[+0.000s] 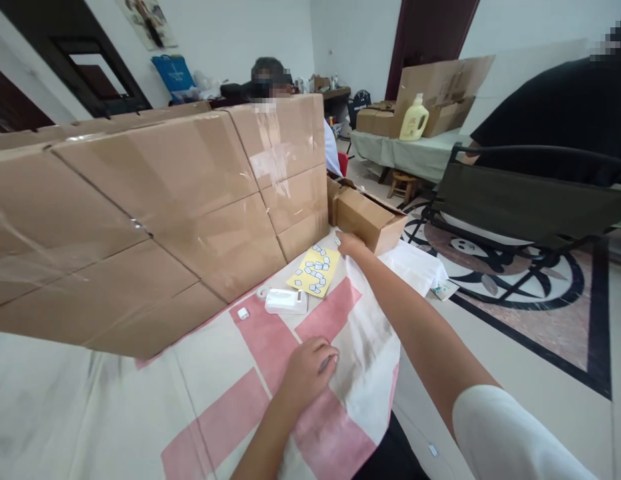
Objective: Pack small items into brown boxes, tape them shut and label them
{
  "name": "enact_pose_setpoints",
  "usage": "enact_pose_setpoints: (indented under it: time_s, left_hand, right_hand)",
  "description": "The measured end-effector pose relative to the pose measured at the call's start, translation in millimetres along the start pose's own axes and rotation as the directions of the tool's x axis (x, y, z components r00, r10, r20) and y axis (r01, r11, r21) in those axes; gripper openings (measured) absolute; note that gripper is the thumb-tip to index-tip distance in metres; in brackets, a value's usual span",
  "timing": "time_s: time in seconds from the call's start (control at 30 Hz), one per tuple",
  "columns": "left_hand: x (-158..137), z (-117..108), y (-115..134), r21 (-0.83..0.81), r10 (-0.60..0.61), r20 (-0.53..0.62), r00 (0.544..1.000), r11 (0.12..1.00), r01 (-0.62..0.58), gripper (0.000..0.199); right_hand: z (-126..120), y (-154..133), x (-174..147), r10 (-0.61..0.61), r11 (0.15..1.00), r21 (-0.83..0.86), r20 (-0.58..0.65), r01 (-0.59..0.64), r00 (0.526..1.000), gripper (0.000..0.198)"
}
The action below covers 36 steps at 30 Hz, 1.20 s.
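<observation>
My right hand [350,245] reaches far out beside an open cardboard box [363,213], its fingers closed, with a small white piece [337,239] at the fingertips. My left hand [313,370] rests on the pink and white cloth [270,347]. Its fingers are curled around a small dark grey thing too hidden to name. Between the hands lies a yellow card [320,272] printed with a winding line of pale tiles. Close to the card are a white rectangular case [286,302], a white ring [263,292] and, further left, a small white block [243,313].
A tall wall of taped cardboard boxes [205,207] stands along the table's far side. White paper or cloth [415,267] lies right of the open box. A folding chair [530,200] with a seated person [550,127] is at the right. Another person's head shows behind the boxes.
</observation>
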State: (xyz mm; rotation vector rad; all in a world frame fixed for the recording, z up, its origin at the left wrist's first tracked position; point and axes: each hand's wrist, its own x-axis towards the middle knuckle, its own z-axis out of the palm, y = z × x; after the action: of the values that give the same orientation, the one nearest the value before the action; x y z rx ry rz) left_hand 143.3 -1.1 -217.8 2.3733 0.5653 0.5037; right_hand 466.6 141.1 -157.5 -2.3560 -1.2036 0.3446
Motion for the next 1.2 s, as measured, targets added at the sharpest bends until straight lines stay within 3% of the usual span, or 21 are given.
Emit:
enact_pose_setpoints:
  time_s: [0.17, 0.3, 0.43, 0.5, 0.57, 0.6, 0.67, 0.73, 0.77, 0.8, 0.83, 0.9, 1.0, 1.1, 1.2]
  left_hand:
    - [0, 2, -3, -0.036, 0.016, -0.037, 0.999, 0.999, -0.018, 0.019]
    - [-1, 4, -4, -0.092, 0.062, -0.091, 0.994, 0.993, -0.07, 0.015]
    - [-2, 1, -5, -0.174, 0.085, -0.26, 0.962, 0.976, -0.133, 0.014]
    - [-4, -8, -5, -0.215, 0.059, -0.402, 0.914, 0.964, -0.156, 0.013]
    - [-7, -22, -6, -0.255, -0.011, -0.567, 0.823, 0.953, -0.163, 0.01]
    - [-9, -31, -7, -0.277, -0.068, -0.655, 0.752, 0.948, -0.155, 0.005]
    - [-14, -52, -9, -0.322, -0.204, -0.81, 0.549, 0.938, -0.127, 0.015]
    - [-20, -73, -12, -0.373, -0.325, -0.889, 0.322, 0.922, -0.102, 0.032]
    - [-25, -82, -13, -0.404, -0.371, -0.896, 0.242, 0.91, -0.099, 0.035]
    - [-31, -90, -13, -0.438, -0.413, -0.888, 0.201, 0.893, -0.103, 0.032]
    - [-38, -96, -13, -0.477, -0.451, -0.871, 0.196, 0.871, -0.114, 0.025]
    - [-58, -99, -12, -0.555, -0.513, -0.821, 0.251, 0.821, -0.135, 0.018]
    - [-97, -88, -13, -0.657, -0.584, -0.743, 0.327, 0.729, -0.191, 0.037]
    - [-126, -76, -19, -0.719, -0.656, -0.695, 0.294, 0.648, -0.253, 0.054]
    - [-133, -77, -27, -0.744, -0.701, -0.669, 0.247, 0.63, -0.224, 0.043]
  right_hand:
    - [23, 6, -8, 0.02, 1.0, -0.007, -0.102, -0.021, 0.995, 0.047]
    - [22, 3, -26, -0.023, 0.999, 0.035, -0.202, 0.031, 0.979, 0.033]
    - [9, -28, -52, -0.178, 0.962, 0.157, -0.261, 0.223, 0.949, 0.027]
    - [1, -55, -80, -0.282, 0.855, 0.38, -0.227, 0.352, 0.932, 0.024]
    - [-6, -89, -119, -0.404, 0.719, 0.577, -0.105, 0.387, 0.908, 0.025]
    - [-9, -107, -141, -0.466, 0.667, 0.637, -0.046, 0.385, 0.884, 0.025]
    - [-10, -144, -184, -0.58, 0.584, 0.722, 0.051, 0.371, 0.813, 0.023]
    - [-5, -176, -220, -0.691, 0.526, 0.773, 0.145, 0.355, 0.708, 0.019]
    - [0, -189, -235, -0.735, 0.503, 0.791, 0.181, 0.347, 0.654, 0.018]
    - [7, -199, -247, -0.767, 0.485, 0.806, 0.206, 0.339, 0.608, 0.017]
    - [15, -206, -256, -0.787, 0.47, 0.819, 0.221, 0.328, 0.576, 0.017]
    - [37, -212, -268, -0.799, 0.451, 0.845, 0.238, 0.288, 0.552, 0.017]
    - [75, -205, -277, -0.774, 0.47, 0.863, 0.302, 0.184, 0.557, 0.016]
    - [111, -190, -281, -0.74, 0.535, 0.842, 0.422, 0.077, 0.524, 0.014]
    - [133, -176, -285, -0.729, 0.575, 0.818, 0.501, 0.02, 0.466, 0.011]
